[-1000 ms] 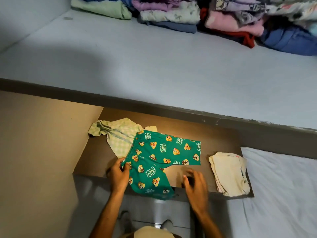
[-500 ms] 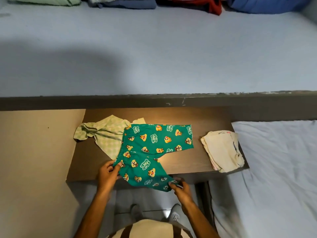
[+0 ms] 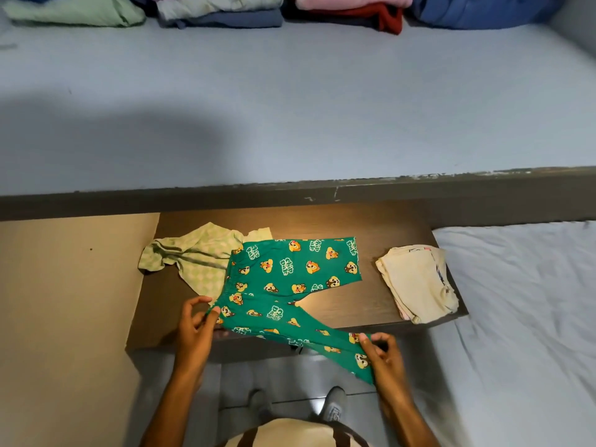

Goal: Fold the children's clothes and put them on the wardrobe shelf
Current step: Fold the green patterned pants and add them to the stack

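Green children's trousers (image 3: 290, 279) with cartoon prints lie spread on a dark brown table (image 3: 342, 304). My left hand (image 3: 196, 327) pinches the waistband at its near corner. My right hand (image 3: 383, 359) grips the hem of the near leg, which is lifted off the table's front edge. The far leg lies flat, pointing right. A crumpled pale green checked garment (image 3: 193, 256) lies partly under the trousers at the left. A folded cream garment (image 3: 419, 282) rests at the table's right end.
A wide pale blue shelf (image 3: 290, 101) stretches behind the table, with stacks of folded clothes (image 3: 222, 11) along its far edge. A bed with a light sheet (image 3: 522, 317) lies to the right. A beige wall (image 3: 64, 301) stands at the left.
My right hand has taken the near leg's hem and pulled it out to the right, off the table edge. My left hand keeps hold of the waistband. The camera tilted down slightly.
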